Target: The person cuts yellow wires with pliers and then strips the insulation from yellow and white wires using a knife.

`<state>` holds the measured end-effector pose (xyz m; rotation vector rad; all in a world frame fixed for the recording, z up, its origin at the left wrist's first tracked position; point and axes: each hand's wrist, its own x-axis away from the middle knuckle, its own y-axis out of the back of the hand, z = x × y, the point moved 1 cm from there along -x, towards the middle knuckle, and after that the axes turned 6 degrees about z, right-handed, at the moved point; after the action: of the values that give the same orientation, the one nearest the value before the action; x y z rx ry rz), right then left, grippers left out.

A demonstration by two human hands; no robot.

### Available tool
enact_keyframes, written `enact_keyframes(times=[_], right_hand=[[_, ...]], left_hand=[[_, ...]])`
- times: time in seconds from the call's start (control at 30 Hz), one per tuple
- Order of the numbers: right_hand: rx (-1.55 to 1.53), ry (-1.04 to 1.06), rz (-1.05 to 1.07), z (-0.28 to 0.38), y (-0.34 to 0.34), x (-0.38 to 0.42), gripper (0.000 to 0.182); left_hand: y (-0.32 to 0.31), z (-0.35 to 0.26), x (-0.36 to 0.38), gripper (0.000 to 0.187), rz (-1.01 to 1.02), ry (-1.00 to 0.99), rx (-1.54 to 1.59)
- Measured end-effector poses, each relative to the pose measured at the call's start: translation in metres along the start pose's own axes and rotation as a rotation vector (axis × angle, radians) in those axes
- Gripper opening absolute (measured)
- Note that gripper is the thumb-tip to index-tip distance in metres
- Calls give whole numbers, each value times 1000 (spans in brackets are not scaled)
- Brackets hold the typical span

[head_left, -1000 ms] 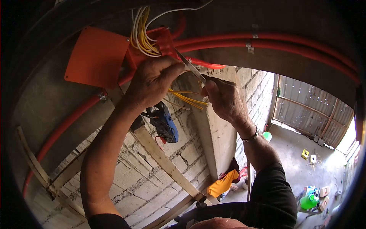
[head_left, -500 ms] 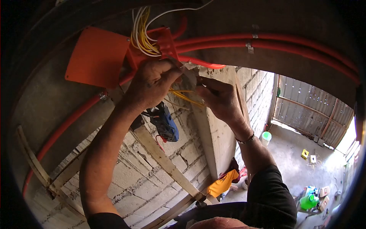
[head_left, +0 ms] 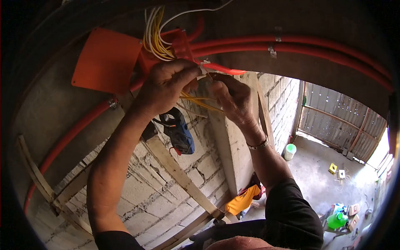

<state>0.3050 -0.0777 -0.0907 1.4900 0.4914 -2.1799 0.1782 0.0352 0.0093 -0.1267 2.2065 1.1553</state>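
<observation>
My left hand (head_left: 171, 85) is raised just below the orange junction box (head_left: 180, 45), thumb and forefinger pinched. A small pale strip (head_left: 204, 66) shows at its fingertips. Close on its right, my right hand (head_left: 234, 96) has thumb and fingers closed near the end of a thin tan wire (head_left: 209, 75), which spans the short gap between both hands. White and yellow wires (head_left: 156, 39) hang coiled out of the box above. More yellow wires (head_left: 200, 101) pass behind and below my hands.
The orange cover plate (head_left: 107, 61) hangs left of the box. Red conduits (head_left: 316, 48) run along the ceiling. A blue-and-black handheld device (head_left: 181, 133) hangs beside a wooden batten (head_left: 179, 173). A concrete column (head_left: 237, 146) stands below; a bucket (head_left: 290, 152) is on the floor.
The pale strip that hung between my hands now shows only at my left fingertips. My right hand and forearm have shifted slightly left, and the thin wire has come into view.
</observation>
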Motion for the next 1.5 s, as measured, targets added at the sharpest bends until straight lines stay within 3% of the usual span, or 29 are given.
enact_keyframes(times=[0.07,0.17,0.27,0.4,0.5,0.57,0.63,0.7,0.9,1.2,1.27,1.3,1.37,1.4,1.43,1.5], right_hand=[[-279,-330,131,3,-3,-1,39],[-393,-377,268,5,-5,-2,44],[-413,-233,224,12,-8,-4,37],[-183,-342,87,16,3,-14,22],[-289,-205,151,16,10,-33,19],[-213,-256,145,15,9,-39,17],[-212,-96,146,15,3,-44,17],[-223,-134,141,15,0,-44,17],[-690,-326,116,16,-9,-37,13],[-265,-212,125,27,-11,-38,16],[322,194,-105,16,-16,-42,14],[325,188,-106,3,-12,-46,14],[902,103,-156,-22,5,-57,6],[1013,300,-264,-17,19,-58,13],[596,-86,-312,-16,27,-55,18],[307,-195,-233,-14,33,-36,21]], left_hand=[[1,0,1,25,-14,58,-33],[2,-2,2,31,-10,115,-48],[2,0,2,31,-41,68,-47],[0,-1,2,32,-48,94,-28],[-3,-5,1,27,-20,113,17],[-1,-4,1,27,25,131,-77],[0,-4,1,27,32,123,-78],[0,-4,1,27,36,116,-79],[-1,-1,2,26,24,103,37],[-1,5,0,22,31,104,63],[-1,10,-1,22,-3,67,44],[-2,9,1,22,2,69,49],[-4,3,7,21,82,10,-33],[-2,3,7,22,72,-6,-42],[2,0,5,22,56,-15,-54],[-3,-1,7,23,42,87,-84]])
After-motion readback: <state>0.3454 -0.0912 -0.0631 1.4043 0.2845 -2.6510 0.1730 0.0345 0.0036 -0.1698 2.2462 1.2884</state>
